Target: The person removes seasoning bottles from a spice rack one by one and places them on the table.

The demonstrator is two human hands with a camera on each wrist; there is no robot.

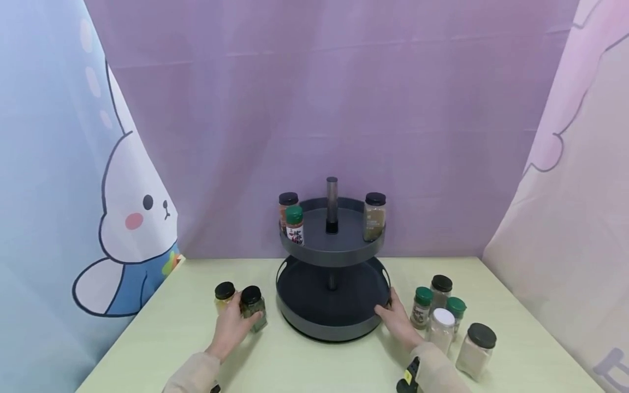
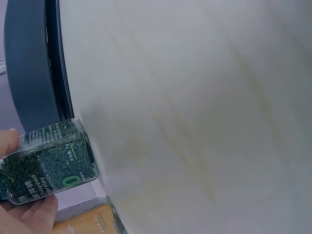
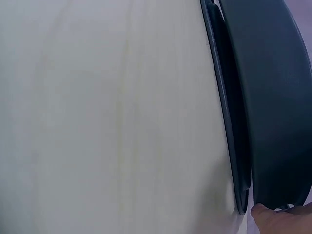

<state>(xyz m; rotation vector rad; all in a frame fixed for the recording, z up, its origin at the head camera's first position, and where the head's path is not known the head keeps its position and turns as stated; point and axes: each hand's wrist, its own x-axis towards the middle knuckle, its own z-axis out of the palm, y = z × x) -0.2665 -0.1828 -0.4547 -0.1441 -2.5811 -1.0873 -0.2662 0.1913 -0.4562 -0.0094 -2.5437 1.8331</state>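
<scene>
My left hand [image 1: 230,328] grips a square clear jar of chopped parsley [image 2: 46,163] with a black lid, thumb on one side and fingers on the other. The jar tilts slightly, its base close over the table. Right beside it is a black-lidded jar with a yellow-orange label [image 2: 92,222], partly hidden by the hand. My right hand [image 1: 399,323] holds the right rim of a dark grey two-tier turntable rack [image 1: 321,327] at its handle cutout. In the right wrist view, the thumb [image 3: 265,217] lies at the lower tray's edge. The lower tray holds no jars.
On the upper tier stand a green-capped bottle [image 1: 295,226], a black-lidded jar [image 1: 288,200] behind it and a tan spice jar [image 1: 374,218]. Several jars, including a white-capped one [image 1: 442,330] and a large black-lidded one [image 1: 475,352], cluster beside my right forearm.
</scene>
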